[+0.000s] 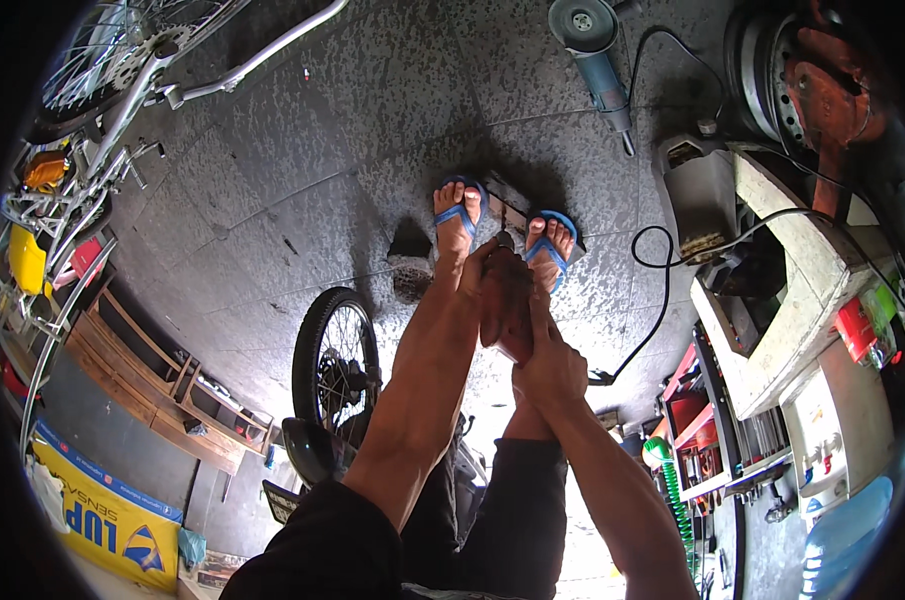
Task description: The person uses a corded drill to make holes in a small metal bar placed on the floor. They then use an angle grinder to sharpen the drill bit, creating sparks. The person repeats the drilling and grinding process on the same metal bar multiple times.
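Both my hands are closed on a reddish-brown power drill (509,318), held out between my legs. My left hand (480,268) wraps the front of its body close to the chuck (504,241). Behind it, my right hand (552,368) grips the rear end; most of those fingers are hidden. A thin bit (504,223) points down at a small flat brownish piece (510,207) on the floor between my feet in blue flip-flops. Whether the bit touches that piece I cannot tell.
An angle grinder (602,75) lies on the grey floor ahead, its cord running right. At the right stand a wheel rim (762,75), a whitish bench (792,250) and a looping black cable (669,290). A motorbike wheel (334,350) is near my left; bicycle parts (122,110) are far left.
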`<state>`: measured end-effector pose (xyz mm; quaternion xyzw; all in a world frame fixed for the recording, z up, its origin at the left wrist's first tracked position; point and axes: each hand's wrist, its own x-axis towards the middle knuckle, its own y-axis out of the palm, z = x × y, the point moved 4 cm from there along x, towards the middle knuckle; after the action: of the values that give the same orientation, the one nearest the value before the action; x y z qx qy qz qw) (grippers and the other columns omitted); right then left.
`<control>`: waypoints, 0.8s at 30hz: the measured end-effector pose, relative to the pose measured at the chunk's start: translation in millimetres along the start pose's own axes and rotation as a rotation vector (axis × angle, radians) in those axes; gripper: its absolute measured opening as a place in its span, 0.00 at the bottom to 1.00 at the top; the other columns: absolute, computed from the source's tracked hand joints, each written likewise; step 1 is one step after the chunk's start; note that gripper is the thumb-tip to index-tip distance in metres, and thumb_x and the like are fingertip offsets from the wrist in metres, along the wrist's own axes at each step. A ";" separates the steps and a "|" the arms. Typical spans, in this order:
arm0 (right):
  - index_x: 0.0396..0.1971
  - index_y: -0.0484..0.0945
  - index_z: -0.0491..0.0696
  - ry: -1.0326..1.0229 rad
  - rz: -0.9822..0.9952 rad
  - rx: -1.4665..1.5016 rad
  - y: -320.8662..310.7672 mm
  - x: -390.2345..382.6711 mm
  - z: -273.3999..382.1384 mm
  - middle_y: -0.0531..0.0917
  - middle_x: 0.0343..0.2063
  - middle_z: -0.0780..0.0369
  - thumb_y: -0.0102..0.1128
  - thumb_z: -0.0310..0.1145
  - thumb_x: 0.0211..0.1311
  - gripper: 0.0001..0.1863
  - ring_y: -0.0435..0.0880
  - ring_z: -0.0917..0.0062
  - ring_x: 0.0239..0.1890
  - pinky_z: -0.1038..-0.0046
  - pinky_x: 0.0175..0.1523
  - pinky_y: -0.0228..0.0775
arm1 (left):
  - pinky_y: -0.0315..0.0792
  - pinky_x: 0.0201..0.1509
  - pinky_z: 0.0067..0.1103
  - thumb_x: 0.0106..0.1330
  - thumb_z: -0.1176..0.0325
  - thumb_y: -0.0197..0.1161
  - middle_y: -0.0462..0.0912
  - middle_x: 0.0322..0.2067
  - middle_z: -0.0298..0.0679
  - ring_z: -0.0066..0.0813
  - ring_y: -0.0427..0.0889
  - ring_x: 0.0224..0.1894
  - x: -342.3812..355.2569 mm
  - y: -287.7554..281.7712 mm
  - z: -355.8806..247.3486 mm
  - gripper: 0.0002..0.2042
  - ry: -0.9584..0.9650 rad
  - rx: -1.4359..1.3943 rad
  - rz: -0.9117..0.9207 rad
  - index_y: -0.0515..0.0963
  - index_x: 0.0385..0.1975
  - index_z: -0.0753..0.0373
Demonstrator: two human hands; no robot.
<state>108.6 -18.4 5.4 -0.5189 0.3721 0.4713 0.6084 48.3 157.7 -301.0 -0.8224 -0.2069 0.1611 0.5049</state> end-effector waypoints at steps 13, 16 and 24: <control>0.79 0.48 0.59 -0.069 -0.054 -0.004 -4.9 -3.8 -9.4 0.85 0.43 0.48 0.71 0.36 0.46 0.58 0.88 0.48 0.39 0.51 0.46 0.82 | 0.69 0.66 0.39 0.76 0.56 0.50 0.83 0.43 0.49 0.47 0.79 0.53 -61.9 -69.6 -95.6 0.17 -1.417 -1.989 0.536 0.78 0.42 0.66; 0.78 0.49 0.58 -0.082 -0.012 -0.035 -12.2 -5.1 -7.5 0.85 0.42 0.49 0.72 0.37 0.46 0.57 0.88 0.49 0.38 0.52 0.46 0.82 | 0.69 0.66 0.37 0.76 0.56 0.51 0.83 0.43 0.48 0.45 0.80 0.52 -55.3 -84.5 -108.4 0.17 -1.462 -2.234 0.535 0.78 0.43 0.66; 0.78 0.50 0.56 -0.123 -0.048 -0.047 -37.3 -17.6 -20.3 0.83 0.47 0.46 0.73 0.40 0.49 0.56 0.87 0.45 0.42 0.48 0.48 0.80 | 0.72 0.66 0.32 0.75 0.56 0.53 0.84 0.41 0.45 0.39 0.82 0.50 -18.2 -96.6 -161.4 0.17 -1.409 -2.819 0.380 0.78 0.43 0.66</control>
<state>140.1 -42.4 28.6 -0.5118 0.3103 0.4964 0.6288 91.9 64.4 -142.7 0.3881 0.2653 -0.2392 0.8496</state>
